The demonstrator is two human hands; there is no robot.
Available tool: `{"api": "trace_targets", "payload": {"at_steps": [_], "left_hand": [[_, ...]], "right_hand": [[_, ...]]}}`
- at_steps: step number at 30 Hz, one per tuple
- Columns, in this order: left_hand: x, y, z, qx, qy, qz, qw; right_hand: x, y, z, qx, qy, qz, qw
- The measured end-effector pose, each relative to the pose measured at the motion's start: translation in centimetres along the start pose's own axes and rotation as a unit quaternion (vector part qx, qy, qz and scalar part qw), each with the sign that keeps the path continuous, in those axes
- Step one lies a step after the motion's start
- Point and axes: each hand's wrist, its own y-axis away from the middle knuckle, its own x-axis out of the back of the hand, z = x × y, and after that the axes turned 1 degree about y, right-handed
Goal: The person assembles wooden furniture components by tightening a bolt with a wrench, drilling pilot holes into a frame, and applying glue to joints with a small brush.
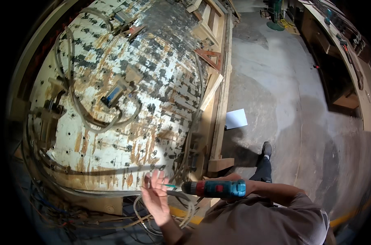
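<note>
My right hand [233, 177], mostly hidden under the tool, grips a teal cordless drill [231, 189] with a red collar and a black chuck. From the chuck a thin green bit [170, 185] points left. Close to the bit's tip is my left hand [157, 200], palm turned up and fingers spread, with nothing visible in it. Both hands are by the near edge of a large white surface [108, 155], which is worn, stained brown and dotted with dark holes.
Grey hoses [97, 130] loop over the surface around a blue-and-grey device [114, 94]. A wooden rail [221, 126] borders it, with a reddish triangular frame [210, 58] alongside. White paper [236, 119] lies on the floor, and a workbench [367, 94] stands at right. Coiled hose [190, 210] hangs near my left forearm.
</note>
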Motion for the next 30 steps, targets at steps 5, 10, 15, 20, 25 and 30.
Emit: {"api": "trace_targets", "payload": {"at_steps": [5, 10, 15, 20, 25, 30], "left_hand": [[-13.4, -3.6, -9.9, 0.074, 0.116, -0.012, 0.99], [-25.6, -9.8, -20.8, 0.138, 0.159, -0.018, 0.977], [-34.5, -17.1, -28.8, 0.266, 0.151, -0.04, 0.951], [-42.6, -26.5, -37.3, 0.316, 0.04, 0.094, 0.943], [-51.8, -38.7, -46.7, 0.367, 0.026, 0.084, 0.926], [-63.4, -52.7, -52.2, 0.432, -0.028, 0.071, 0.899]], "right_hand": [[12.7, 3.9, -7.1, -0.035, -0.011, 0.018, 0.999], [25.6, 8.2, -13.9, -0.105, -0.02, 0.083, 0.991], [36.7, 10.4, -15.8, -0.071, 0.071, 0.176, 0.979], [48.4, 9.8, -14.4, -0.038, 0.134, 0.244, 0.96], [62.7, 7.2, -15.8, -0.083, 0.183, 0.303, 0.932], [77.6, 1.9, -20.4, -0.083, 0.254, 0.361, 0.893]]}}
